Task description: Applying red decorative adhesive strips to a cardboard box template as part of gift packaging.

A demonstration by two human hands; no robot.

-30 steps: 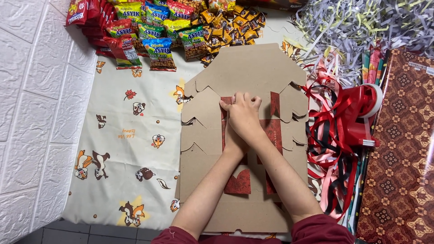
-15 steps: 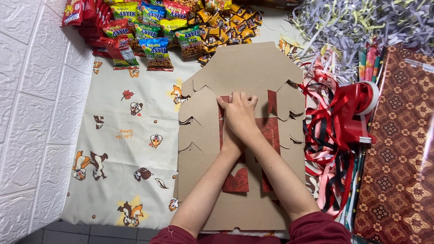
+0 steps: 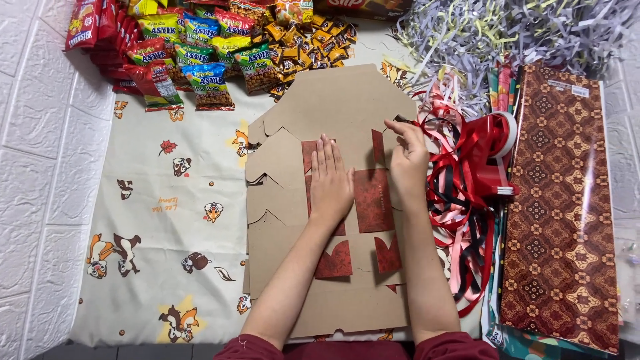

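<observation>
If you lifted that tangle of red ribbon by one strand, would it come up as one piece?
Probably not cleanly: the red ribbon lies in loose, overlapping loops, so it would likely sag and trail. It looks thin and glossy, so probably light and slippery. The spool among it might drag along.

In the middle of the frame you see plain brown cardboard sheets (image 3: 333,107) with dark red patterned pieces (image 3: 372,200) on them. The cloth (image 3: 160,227) at lower left is cream with small cartoon chipmunks. At upper left the snack packets (image 3: 200,67) are red, green, yellow and blue. At right, the ribbons (image 3: 467,180) are red, black and pink, and the wrapping paper (image 3: 567,200) is brown batik.
</observation>
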